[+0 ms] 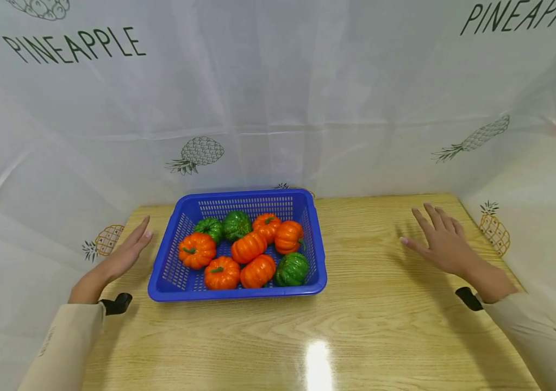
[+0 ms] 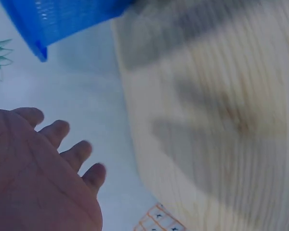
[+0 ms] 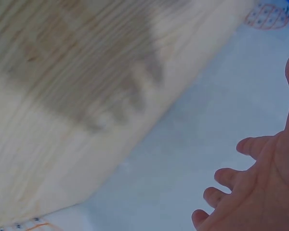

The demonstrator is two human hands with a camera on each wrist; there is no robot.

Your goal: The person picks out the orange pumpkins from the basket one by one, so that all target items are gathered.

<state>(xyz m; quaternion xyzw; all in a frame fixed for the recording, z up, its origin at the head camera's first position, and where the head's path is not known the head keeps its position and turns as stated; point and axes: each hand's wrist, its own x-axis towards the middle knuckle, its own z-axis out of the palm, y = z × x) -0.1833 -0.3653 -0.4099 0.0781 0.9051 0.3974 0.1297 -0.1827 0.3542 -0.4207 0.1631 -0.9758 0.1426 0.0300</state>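
A blue plastic basket [image 1: 238, 296] with slotted sides stands on the wooden table, left of the middle. Inside it lie several small orange pumpkins [image 1: 222, 273] and green pumpkins [image 1: 292, 269]. My left hand [image 1: 123, 255] is held just left of the basket, fingers straight and holding nothing; its palm also shows in the left wrist view, with a corner of the basket [image 2: 62, 19] above. Off to the right, my right hand [image 1: 444, 241] hovers over the table with fingers spread and nothing in them. In the right wrist view its palm faces the camera.
The light wooden table [image 1: 366, 320] carries a bright reflection near its front. White sheeting [image 1: 268, 98] printed with pineapples hangs behind and along both sides. Each wrist wears a black strap [image 1: 117, 304] at the cuff of a beige sleeve [image 1: 60, 347].
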